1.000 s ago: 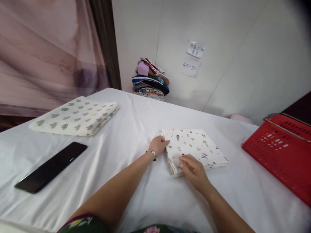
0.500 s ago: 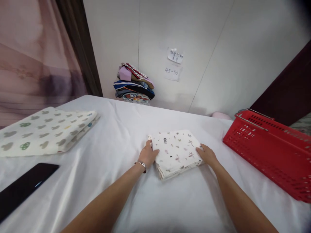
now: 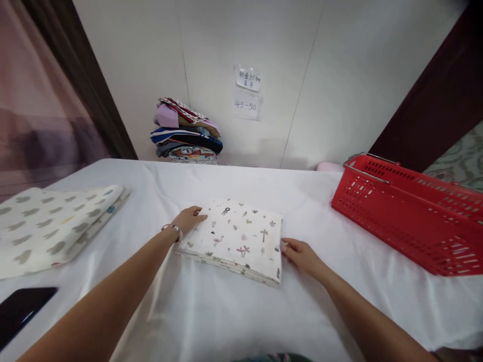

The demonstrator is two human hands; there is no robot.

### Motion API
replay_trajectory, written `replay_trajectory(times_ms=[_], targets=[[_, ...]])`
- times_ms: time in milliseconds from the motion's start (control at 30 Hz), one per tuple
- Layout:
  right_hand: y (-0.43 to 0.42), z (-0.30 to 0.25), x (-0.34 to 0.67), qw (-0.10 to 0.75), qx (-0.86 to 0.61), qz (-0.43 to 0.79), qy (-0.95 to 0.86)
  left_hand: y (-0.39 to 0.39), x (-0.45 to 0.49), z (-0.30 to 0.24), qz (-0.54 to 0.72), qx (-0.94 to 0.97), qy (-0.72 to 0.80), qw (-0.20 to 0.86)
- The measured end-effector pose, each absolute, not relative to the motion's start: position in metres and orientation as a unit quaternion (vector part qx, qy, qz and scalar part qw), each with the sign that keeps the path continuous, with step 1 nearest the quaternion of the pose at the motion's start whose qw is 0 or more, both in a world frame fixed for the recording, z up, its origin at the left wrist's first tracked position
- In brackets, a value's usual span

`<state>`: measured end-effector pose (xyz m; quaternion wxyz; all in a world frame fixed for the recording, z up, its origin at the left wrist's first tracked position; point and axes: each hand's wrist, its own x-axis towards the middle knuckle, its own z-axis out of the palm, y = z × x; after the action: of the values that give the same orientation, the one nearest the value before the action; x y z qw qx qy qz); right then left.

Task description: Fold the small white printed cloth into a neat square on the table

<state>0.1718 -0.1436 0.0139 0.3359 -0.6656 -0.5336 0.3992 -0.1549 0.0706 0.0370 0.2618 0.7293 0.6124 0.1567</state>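
A folded white cloth (image 3: 236,234) printed with palm trees, flamingos and other small motifs lies flat on the table, its layered edge toward me. My left hand (image 3: 189,219), with a bracelet at the wrist, rests at the cloth's left edge, thumb and fingers apart. At the right edge is my right hand (image 3: 302,255), its fingers bent together against the cloth's side; their tips are partly hidden. Off to the left lies another folded cloth (image 3: 49,221), white with grey mouse-head shapes.
A black phone (image 3: 24,309) lies at the near left. On the right stands a red perforated basket (image 3: 400,213) with metal handles. Behind the white-covered table (image 3: 226,322) is a stack of folded textiles (image 3: 186,133) against the wall, with paper notes (image 3: 248,103) above.
The palm-print cloth has turned, so its front edge now slopes down to the right. My hands moved with it. The view has shifted right, and things appear farther left.
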Motion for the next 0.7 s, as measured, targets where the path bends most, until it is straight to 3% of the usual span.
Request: replay_trajectory(times_ms=[100, 233, 467, 700], targets=[[-0.119, 0.009, 0.196, 0.368, -0.71, 0.393, -0.453, 0.062, -0.154, 0.046, 0.126, 0.755, 0.615, 0.19], [-0.087, 0.008, 0.213, 0.381, -0.721, 0.331, -0.475, 0.032, -0.128, 0.066, 0.164, 0.804, 0.563, 0.098], [-0.051, 0.012, 0.211, 0.383, -0.697, 0.264, -0.545, -0.059, -0.032, 0.058, 0.223, 0.899, 0.327, 0.188], [-0.045, -0.004, 0.216, 0.411, -0.674, 0.229, -0.57, -0.087, -0.007, 0.026, 0.148, 0.932, 0.297, 0.143]])
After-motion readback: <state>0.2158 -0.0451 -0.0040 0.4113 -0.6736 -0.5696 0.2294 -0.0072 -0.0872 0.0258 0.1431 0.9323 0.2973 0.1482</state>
